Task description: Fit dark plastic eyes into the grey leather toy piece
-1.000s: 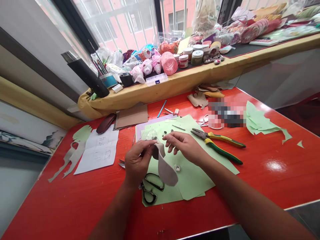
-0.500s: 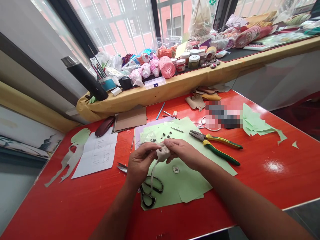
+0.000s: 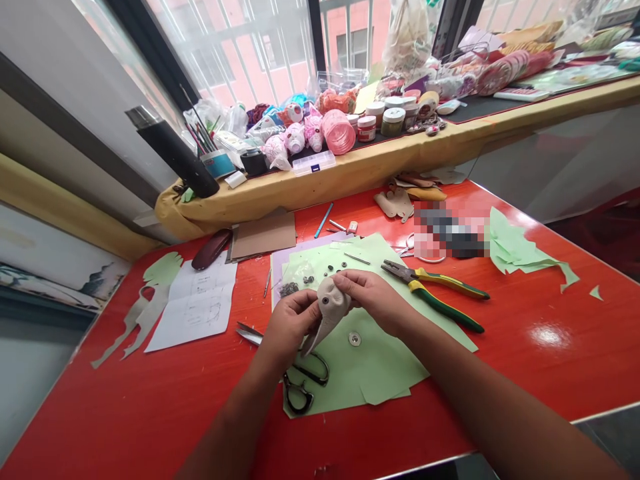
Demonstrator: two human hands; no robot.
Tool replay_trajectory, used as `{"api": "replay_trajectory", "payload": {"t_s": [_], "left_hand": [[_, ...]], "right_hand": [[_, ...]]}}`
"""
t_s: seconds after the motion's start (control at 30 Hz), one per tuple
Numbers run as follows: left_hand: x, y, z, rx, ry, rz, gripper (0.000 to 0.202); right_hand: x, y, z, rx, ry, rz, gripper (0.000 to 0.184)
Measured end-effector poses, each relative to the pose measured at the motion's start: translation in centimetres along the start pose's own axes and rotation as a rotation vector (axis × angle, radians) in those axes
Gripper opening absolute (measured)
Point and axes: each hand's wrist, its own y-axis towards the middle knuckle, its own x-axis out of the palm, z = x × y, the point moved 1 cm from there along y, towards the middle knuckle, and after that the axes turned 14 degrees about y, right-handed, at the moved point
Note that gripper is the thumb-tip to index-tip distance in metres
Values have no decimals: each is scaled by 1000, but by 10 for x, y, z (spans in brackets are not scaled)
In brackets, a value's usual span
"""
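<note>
Between my two hands is a piece of pale leather (image 3: 334,305), curved, with a small dark snap or eyelet set in it. My left hand (image 3: 293,323) pinches its left side, and a narrower tail of it hangs down there. My right hand (image 3: 373,297) grips the upper right edge with thumb and fingers. Under them lie sheets of green paper (image 3: 390,363). Black-handled scissors (image 3: 299,398) rest below my left hand, partly covered by it. A round metal disc (image 3: 355,339) sits on the paper. Small dark snap parts (image 3: 308,280) lie just beyond my hands.
Pliers (image 3: 425,283) with green and yellow handles lie to the right. A printed sheet (image 3: 203,300) and a dark red case (image 3: 211,250) are at left. Brown board (image 3: 263,235) and leather scraps (image 3: 397,203) lie farther back. A thermos (image 3: 173,150) stands on the crowded sill.
The leather piece has been turned and spread, so its face with the dark fitting and its broader tail show more. My left hand has shifted slightly lower; the view has moved a little.
</note>
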Motion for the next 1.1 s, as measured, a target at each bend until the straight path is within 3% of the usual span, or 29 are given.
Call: {"api": "replay_trajectory", "payload": {"t_s": [0.27,0.47,0.67,1.1], "left_hand": [[1,-1,4,-115,-237,-95,30],[0,1,1,-131,-314,-100,38],[-5,0,-2,-64,-236,-188,43],[0,-4,4,-77,-190,-196,33]], "right_hand": [[-2,0,0,-32,-53,30,48],[-3,-1,-3,-62,-52,57,41],[-2,-1,-4,-73,-52,61,38],[0,-2,-3,-14,32,32,48]]}}
